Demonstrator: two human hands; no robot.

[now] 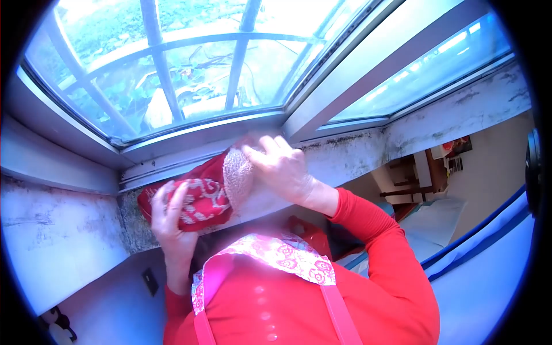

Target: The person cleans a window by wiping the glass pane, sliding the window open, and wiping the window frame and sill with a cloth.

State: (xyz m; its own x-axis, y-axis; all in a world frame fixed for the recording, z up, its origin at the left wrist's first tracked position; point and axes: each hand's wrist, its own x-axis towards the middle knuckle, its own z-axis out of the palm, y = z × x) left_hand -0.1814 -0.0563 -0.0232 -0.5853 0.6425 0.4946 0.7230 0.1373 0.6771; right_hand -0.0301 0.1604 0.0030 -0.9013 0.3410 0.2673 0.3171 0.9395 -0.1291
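Windowsill [345, 161]: pale, beneath the window frame [201, 135] before me.
Marks: dark specks [339, 140] along its back edge.
Over it: the red patterned fabric [210, 201], in my left hand [171, 221] and right hand [283, 169]; I cannot tell whether it touches.

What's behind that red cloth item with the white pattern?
A pale, stained windowsill shows past the edges of the red cloth item with the white pattern; what it covers can't be seen.
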